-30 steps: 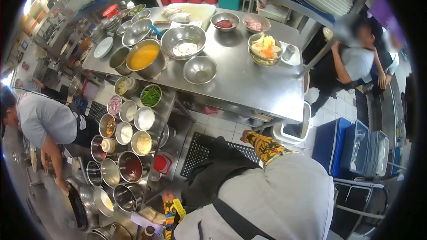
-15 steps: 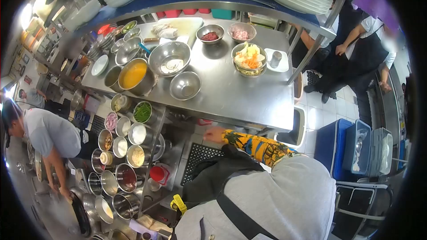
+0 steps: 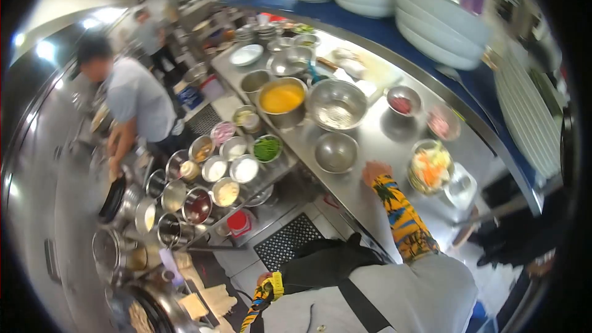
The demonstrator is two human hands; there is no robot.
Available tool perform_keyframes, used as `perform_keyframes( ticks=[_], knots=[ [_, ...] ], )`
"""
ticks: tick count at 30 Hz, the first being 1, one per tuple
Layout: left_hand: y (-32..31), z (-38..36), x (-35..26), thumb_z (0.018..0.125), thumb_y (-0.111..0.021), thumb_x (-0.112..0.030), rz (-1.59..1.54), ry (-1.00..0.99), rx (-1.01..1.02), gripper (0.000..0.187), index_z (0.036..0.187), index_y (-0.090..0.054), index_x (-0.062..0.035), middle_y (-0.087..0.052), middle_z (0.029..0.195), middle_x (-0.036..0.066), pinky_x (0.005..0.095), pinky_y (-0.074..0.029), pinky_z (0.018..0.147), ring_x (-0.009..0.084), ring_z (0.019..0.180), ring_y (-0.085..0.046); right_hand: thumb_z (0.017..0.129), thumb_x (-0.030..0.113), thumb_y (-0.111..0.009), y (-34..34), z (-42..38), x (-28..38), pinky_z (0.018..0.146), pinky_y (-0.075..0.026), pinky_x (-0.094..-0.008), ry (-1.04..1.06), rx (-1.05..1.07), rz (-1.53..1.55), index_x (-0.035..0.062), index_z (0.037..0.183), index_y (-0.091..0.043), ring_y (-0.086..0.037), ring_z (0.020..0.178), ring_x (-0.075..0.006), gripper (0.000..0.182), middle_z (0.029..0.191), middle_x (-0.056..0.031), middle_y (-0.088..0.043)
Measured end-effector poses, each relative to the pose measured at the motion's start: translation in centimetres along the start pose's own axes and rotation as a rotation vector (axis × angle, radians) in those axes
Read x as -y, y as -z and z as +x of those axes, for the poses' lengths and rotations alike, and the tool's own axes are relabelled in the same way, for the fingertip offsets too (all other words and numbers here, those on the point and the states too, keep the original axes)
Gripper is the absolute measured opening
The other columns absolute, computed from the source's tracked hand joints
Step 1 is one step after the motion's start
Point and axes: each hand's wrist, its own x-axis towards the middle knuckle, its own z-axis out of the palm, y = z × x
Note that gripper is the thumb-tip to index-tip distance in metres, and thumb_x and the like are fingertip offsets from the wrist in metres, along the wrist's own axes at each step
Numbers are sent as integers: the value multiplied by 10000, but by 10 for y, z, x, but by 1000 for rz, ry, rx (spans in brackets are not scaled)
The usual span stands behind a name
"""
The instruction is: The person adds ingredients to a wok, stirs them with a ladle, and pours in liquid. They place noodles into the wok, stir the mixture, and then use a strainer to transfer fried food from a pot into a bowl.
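Observation:
My right hand (image 3: 376, 172), below a yellow patterned sleeve, is over the front edge of the steel table (image 3: 370, 139). Its fingers are blurred, and I see nothing held in it. The nearest thing is a steel bowl (image 3: 336, 153), just left of the hand, with no food visible inside. Behind that bowl sits a larger steel bowl (image 3: 337, 105). To the right of my hand stands a bowl of cut vegetables (image 3: 430, 168). My left hand (image 3: 264, 279) is low beside my body, near a yellow wristband (image 3: 277, 283); its fingers are mostly hidden.
A pot of orange liquid (image 3: 282, 96) and two small bowls of meat (image 3: 403, 101) stand on the table. Several ingredient containers (image 3: 245, 168) fill the left counter. Overhead runs a shelf with white bowls (image 3: 439, 24). A co-worker (image 3: 139, 95) bends over a pan (image 3: 115, 197) at left.
My view has swung left, so the table appears further right. My right hand has risen from below the table's front edge to the table, beside the steel bowl. My left hand has come partly into view.

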Motion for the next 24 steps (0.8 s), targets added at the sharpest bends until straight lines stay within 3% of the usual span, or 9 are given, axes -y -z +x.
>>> perform_keyframes(
  ticks=[4,5,10,20,22,23,24],
  knots=[
    [-21,-18,-1,897,-551,-265,-12,45,-1,278,1038,-653,-48,-680,901,110,342,-520,744,250,829,-660,877,333,-492,30,-4,14,876,-480,-437,37,114,-15,108,984,-653,-621,990,-309,296,1033,-128,-648],
    [-25,-20,0,896,-552,-271,-8,53,-1,282,1038,-654,-50,-681,905,110,343,-520,748,252,833,-660,882,342,-491,38,-10,17,855,-490,-432,70,98,-36,95,959,-656,-631,956,-311,307,960,-130,-661],
    [-36,-13,-4,892,-557,-297,13,42,2,301,1042,-658,-57,-686,925,115,349,-520,765,262,850,-660,872,348,-509,16,-1,8,827,-500,-450,71,55,-18,84,950,-656,-641,921,-326,312,897,-139,-675],
    [-29,38,-34,885,-566,-351,175,-225,-94,338,1050,-665,-73,-696,965,123,360,-518,799,283,884,-661,843,353,-523,24,-4,13,834,-499,-453,92,78,-15,82,926,-675,-640,920,-342,321,910,-159,-681],
    [-29,51,-43,883,-568,-361,136,-157,-101,346,1052,-666,-76,-698,973,125,363,-518,806,288,891,-662,840,352,-518,27,-5,14,835,-497,-454,93,84,-12,77,912,-677,-638,919,-348,326,913,-166,-681],
    [-29,55,-47,861,-550,-454,45,33,-38,412,1063,-668,-115,-678,1051,138,396,-494,877,328,992,-630,839,351,-514,24,-3,13,836,-497,-455,76,86,1,74,904,-678,-637,918,-351,329,916,-169,-680],
    [-29,53,-49,861,-547,-453,97,-3,-58,414,1060,-669,-112,-669,1068,149,396,-487,892,329,1008,-623,837,350,-510,22,-2,13,837,-496,-456,61,89,13,71,895,-679,-636,918,-354,332,919,-172,-680]
  ],
)
